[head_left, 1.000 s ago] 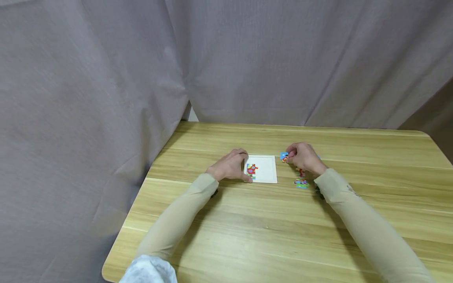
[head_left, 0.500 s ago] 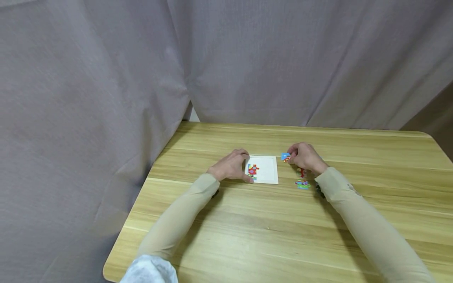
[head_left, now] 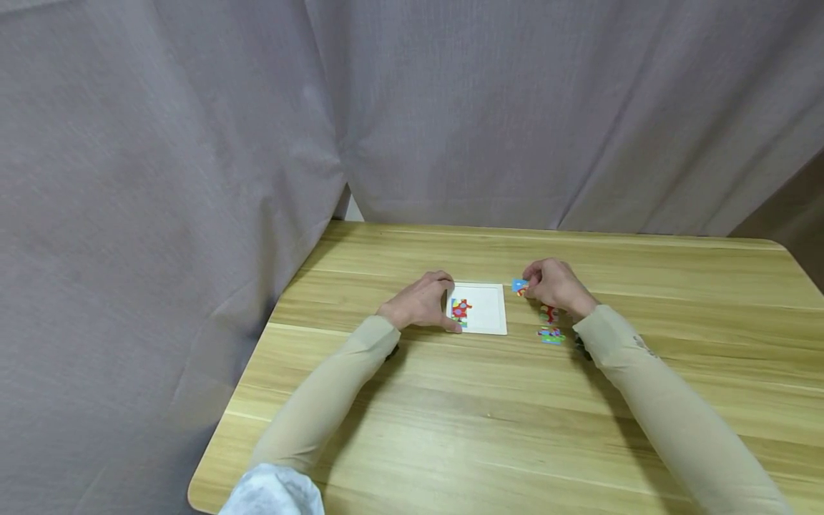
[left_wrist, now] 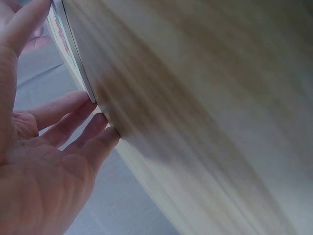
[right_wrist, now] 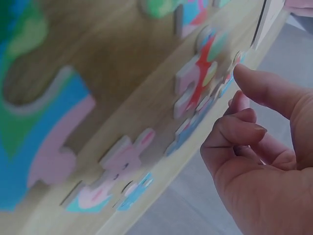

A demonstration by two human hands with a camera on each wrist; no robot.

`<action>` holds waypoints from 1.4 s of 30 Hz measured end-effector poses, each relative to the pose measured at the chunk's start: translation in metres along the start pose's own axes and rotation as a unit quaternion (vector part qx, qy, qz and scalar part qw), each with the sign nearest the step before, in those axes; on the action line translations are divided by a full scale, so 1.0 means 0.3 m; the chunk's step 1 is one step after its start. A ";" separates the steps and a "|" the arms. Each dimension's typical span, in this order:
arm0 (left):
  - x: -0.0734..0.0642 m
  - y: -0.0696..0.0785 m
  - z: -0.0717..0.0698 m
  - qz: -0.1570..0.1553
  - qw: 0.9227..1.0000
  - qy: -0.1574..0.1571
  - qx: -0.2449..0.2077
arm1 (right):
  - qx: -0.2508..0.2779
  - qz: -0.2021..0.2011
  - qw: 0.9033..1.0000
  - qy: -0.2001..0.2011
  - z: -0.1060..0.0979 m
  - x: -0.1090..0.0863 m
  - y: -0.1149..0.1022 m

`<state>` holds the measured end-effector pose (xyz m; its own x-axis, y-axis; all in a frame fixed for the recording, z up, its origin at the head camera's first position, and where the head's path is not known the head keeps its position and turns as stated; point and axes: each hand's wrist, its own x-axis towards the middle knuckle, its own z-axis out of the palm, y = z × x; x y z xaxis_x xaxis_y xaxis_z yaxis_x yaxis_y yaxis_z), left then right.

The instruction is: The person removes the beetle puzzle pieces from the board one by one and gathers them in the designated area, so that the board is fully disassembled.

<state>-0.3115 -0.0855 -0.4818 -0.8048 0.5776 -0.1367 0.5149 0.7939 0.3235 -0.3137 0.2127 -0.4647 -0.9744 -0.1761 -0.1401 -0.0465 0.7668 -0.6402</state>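
Observation:
My left hand (head_left: 418,300) holds the left side of a white square puzzle tray (head_left: 486,309), thumb at the near edge and fingers at the far left corner. A few joined puzzle pieces (head_left: 460,311) in red, yellow and green lie in the tray's near left part. Right of the tray, my right hand (head_left: 557,287) pinches a blue puzzle piece (head_left: 518,285) with a red and yellow pattern; its far edge looks slightly raised. The right wrist view has the thumb (right_wrist: 269,90) against this piece, while the index fingertip is partly hidden.
Loose puzzle pieces lie near the right hand: a red one (head_left: 549,315), a green and blue one (head_left: 551,336), and a pink rabbit piece (right_wrist: 115,171). A large blue and green piece (right_wrist: 19,161) is close to the right wrist camera. Grey curtains (head_left: 450,114) hang behind the wooden table (head_left: 438,429).
The head view has shifted very slightly. The blue piece under my right fingers has tilted a little. My left hand stays in place on the tray.

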 end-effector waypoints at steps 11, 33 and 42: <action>-0.002 0.001 -0.004 -0.007 1.000 0.004 0.004 | -0.043 -0.075 0.996 -0.010 0.071 -0.013 -0.092; 0.005 0.000 0.004 -0.011 1.000 0.003 0.002 | -0.075 -0.165 0.983 -0.025 0.218 0.008 -0.184; 0.000 0.004 0.000 -0.016 1.000 0.001 -0.006 | -0.079 -0.147 0.986 -0.025 0.237 0.015 -0.206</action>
<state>-0.3110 -0.0846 -0.4814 -0.8210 0.5522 -0.1453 0.4856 0.8090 0.3312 -0.2995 0.1205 -0.4795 -0.9017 -0.4324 -0.0045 -0.3635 0.7637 -0.5336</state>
